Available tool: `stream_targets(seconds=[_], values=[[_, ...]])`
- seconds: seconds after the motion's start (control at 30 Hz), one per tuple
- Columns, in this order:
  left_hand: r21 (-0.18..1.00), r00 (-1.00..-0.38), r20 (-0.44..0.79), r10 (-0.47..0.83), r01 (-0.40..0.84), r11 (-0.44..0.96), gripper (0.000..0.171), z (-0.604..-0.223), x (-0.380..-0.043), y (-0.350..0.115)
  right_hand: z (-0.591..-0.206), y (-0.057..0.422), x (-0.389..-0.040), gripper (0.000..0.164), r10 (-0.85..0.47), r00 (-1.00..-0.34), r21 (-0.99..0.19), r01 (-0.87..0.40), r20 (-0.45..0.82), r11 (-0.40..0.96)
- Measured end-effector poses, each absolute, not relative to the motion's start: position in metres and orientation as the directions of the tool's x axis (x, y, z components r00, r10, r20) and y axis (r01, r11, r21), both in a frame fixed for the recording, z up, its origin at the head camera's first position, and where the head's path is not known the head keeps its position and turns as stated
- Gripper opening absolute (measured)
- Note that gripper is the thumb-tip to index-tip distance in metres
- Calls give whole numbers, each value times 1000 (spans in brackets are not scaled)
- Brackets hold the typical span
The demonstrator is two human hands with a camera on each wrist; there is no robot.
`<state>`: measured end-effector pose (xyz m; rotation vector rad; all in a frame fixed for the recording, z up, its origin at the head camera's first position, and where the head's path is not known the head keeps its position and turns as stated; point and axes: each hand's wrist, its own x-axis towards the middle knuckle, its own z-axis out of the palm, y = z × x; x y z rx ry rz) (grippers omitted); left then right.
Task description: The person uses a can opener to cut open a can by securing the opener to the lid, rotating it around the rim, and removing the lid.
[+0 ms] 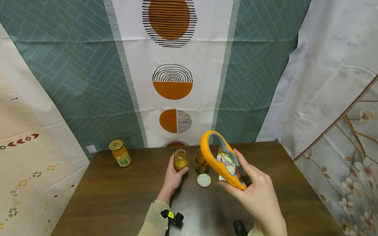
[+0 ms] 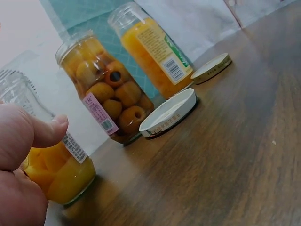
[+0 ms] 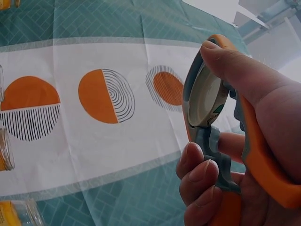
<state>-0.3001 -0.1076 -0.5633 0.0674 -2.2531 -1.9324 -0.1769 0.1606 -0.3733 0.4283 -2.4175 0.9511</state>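
A: Please tell me, what is nearest to us?
B: It is the right hand (image 1: 255, 191). Its thumb and fingers are curled firmly round an orange and grey jar opener (image 1: 218, 167), which is raised and tilted above the table (image 1: 118, 196).
A: Is there something inside the opener?
B: Yes, a printed lid (image 1: 227, 163) sits within its loop. The right wrist view shows the pale inner side of this lid, touching the grey lining.
A: And the left hand (image 1: 172, 178)?
B: A little further away, it grips the jar of yellow fruit (image 1: 180, 160), with the thumb on one side. This jar stands upright on the table, and its mouth is uncovered.
A: What is beside it?
B: At its right there is a pale loose lid (image 1: 204, 180), lying flat just in front of the jar of brown fruit (image 1: 201, 165). Whether these two touch, I cannot tell. This jar is also uncovered.
A: And beyond?
B: The opener partly hides a third uncovered jar, but the left wrist view shows it well: a jar of orange fruit (image 2: 155, 56), with a second loose lid (image 2: 211, 69) near its foot. Well apart, at the far left, stands a gold-capped jar (image 1: 120, 153). Behind everything hangs a patterned cloth (image 1: 172, 90).
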Motion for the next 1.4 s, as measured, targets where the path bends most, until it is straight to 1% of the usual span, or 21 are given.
stream_targets(seconds=[0.17, 0.3, 0.5, 0.73, 0.87, 1.0, 1.13, 1.27, 1.33, 1.4], values=[[985, -981, 122, -151, 100, 143, 93, -563, -300, -108, -373, 160, -176, 93, -107, -823, -538, -457, 558, 709], [986, -982, 126, -140, 108, 128, 98, -555, -297, -108, -373, 160, -176, 92, -103, -825, -540, -453, 556, 710], [985, -982, 142, -121, 128, 112, 104, -550, -302, -113, -372, 161, -176, 92, -100, -822, -532, -450, 561, 717], [968, -961, 253, -115, 250, 39, 103, -531, -297, -125, -371, 161, -174, 90, -100, -826, -530, -444, 555, 723], [946, -937, 318, -143, 324, -18, 103, -511, -288, -128, -371, 162, -173, 91, -103, -824, -526, -446, 557, 724], [910, -901, 398, -172, 412, -52, 101, -483, -272, -125, -371, 161, -173, 90, -117, -823, -516, -452, 556, 727], [856, -849, 492, -193, 512, -74, 94, -455, -255, -121, -372, 160, -172, 89, -135, -827, -512, -456, 545, 728], [802, -799, 560, -218, 589, -99, 87, -441, -244, -113, -372, 159, -172, 90, -158, -821, -493, -471, 549, 731], [788, -796, 570, -204, 600, -138, 82, -436, -238, -107, -372, 158, -172, 90, -171, -810, -477, -485, 560, 733], [788, -813, 559, -165, 582, -199, 74, -432, -232, -99, -372, 157, -172, 90, -184, -800, -461, -497, 571, 735]])
